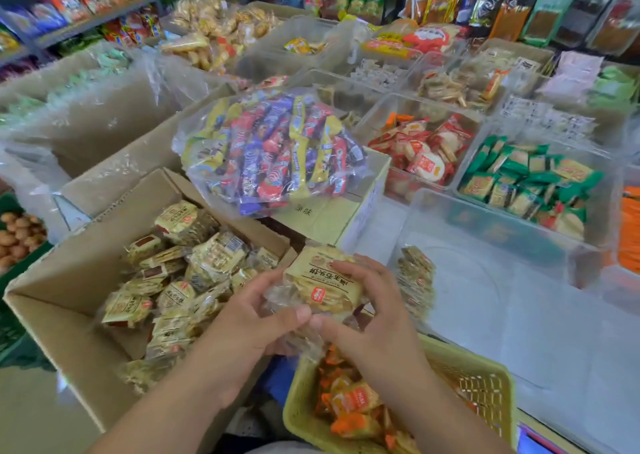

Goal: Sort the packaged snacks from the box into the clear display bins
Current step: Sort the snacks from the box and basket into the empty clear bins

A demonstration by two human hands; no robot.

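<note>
We pinch the snack pack (322, 282) edgewise between left hand (249, 318) and right hand (370, 315): light, crinkly, probably brittle; bin (485, 297) at two o'clock.

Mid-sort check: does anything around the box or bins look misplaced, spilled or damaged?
Nothing spilled or torn that I can see. One oddity: the big clear bag of colourful bars lies on a closed carton, overhanging its edge, not in any bin. The snack pack gripped by left hand and right hand looks intact.
</note>
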